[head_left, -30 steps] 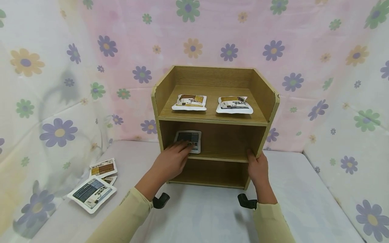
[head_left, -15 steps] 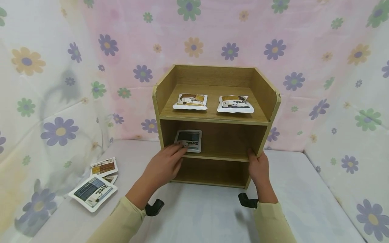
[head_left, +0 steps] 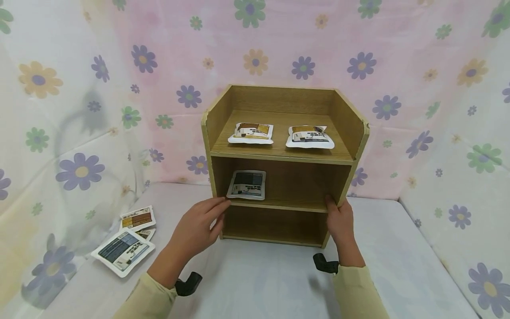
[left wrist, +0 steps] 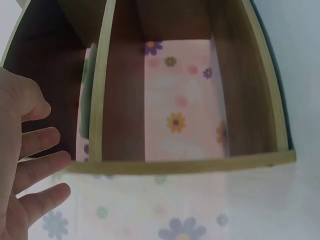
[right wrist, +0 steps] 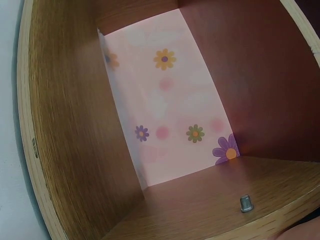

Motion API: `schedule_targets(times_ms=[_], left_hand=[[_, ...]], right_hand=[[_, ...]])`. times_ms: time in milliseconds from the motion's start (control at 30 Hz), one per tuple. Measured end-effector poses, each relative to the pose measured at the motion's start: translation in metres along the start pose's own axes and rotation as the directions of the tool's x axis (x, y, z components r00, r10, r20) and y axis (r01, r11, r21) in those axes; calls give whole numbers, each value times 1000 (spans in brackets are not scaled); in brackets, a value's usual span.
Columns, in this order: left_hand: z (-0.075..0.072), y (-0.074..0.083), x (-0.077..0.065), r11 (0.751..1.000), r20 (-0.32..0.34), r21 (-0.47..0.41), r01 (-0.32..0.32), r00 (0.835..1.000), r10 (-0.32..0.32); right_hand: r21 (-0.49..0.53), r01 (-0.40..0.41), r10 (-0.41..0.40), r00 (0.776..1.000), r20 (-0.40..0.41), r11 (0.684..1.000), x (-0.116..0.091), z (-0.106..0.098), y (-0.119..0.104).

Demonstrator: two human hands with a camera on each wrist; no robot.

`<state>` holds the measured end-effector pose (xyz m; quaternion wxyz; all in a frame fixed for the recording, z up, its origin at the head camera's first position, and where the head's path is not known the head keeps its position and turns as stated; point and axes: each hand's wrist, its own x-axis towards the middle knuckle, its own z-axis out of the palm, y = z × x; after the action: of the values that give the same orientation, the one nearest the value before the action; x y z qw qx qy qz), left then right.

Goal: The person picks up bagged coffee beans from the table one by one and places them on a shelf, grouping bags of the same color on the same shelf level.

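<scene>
A small wooden shelf unit [head_left: 295, 186] stands in the middle of the head view. My right hand [head_left: 340, 223] grips its right side panel, thumb inside and fingers behind the panel. Near the left side panel's front edge is my left hand [head_left: 195, 228], fingers extended and nothing held; the left wrist view shows those fingers [left wrist: 47, 142] spread apart. On the middle shelf, at its left end, lies a white packet [head_left: 247, 185] with a dark label. Two puffy white packets, one left [head_left: 251, 134] and one right [head_left: 310, 137], lie on the top shelf.
Several more packets [head_left: 123, 252] overlap on the white-covered table [head_left: 271, 283] at the left. Flowered cloth [head_left: 279, 40] hangs behind and on both sides. A metal peg [right wrist: 246, 203] sticks out of the wood inside the lower compartment.
My left hand has come off the middle-shelf packet and drawn back left and down to the unit's left edge. My right hand keeps its grip on the side panel.
</scene>
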<state>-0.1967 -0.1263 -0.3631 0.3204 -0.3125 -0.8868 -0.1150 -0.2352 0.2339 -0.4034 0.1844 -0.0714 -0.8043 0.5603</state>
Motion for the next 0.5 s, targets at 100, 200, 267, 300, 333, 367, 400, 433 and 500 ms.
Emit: schedule_targets(times_ms=[100,200,267,300,333,367,400,433,500], left_hand=[[-1,-6,-8,1000,-15,-6,15,1000,-15],[-2,-12,-15,999,-22,2,41,999,-41],[-3,-17,-20,998,-24,6,64,998,-63],[-3,-19,-23,997,-26,11,73,997,-73],[-4,-22,-25,996,-29,16,83,996,-83],[-4,-25,-28,996,-34,20,90,995,-89],[-5,-27,-30,995,-38,22,93,995,-93],[-5,-30,-33,995,-43,23,97,994,-96],[-6,-35,-38,994,-47,31,106,993,-104]], right_hand=[[-1,0,0,1000,-1,1000,0,0,0],[-8,-5,5,1000,-8,1000,0,0,0],[-15,-11,11,1000,-9,1000,0,0,0],[-17,-13,13,1000,-8,1000,0,0,0],[-20,-15,15,1000,-5,1000,0,0,-1],[-21,-16,16,1000,-2,1000,0,0,-1],[-22,-17,17,1000,2,1000,0,0,-2],[-24,-18,18,1000,5,1000,-1,0,-2],[-26,-18,18,1000,7,999,-1,0,-3]])
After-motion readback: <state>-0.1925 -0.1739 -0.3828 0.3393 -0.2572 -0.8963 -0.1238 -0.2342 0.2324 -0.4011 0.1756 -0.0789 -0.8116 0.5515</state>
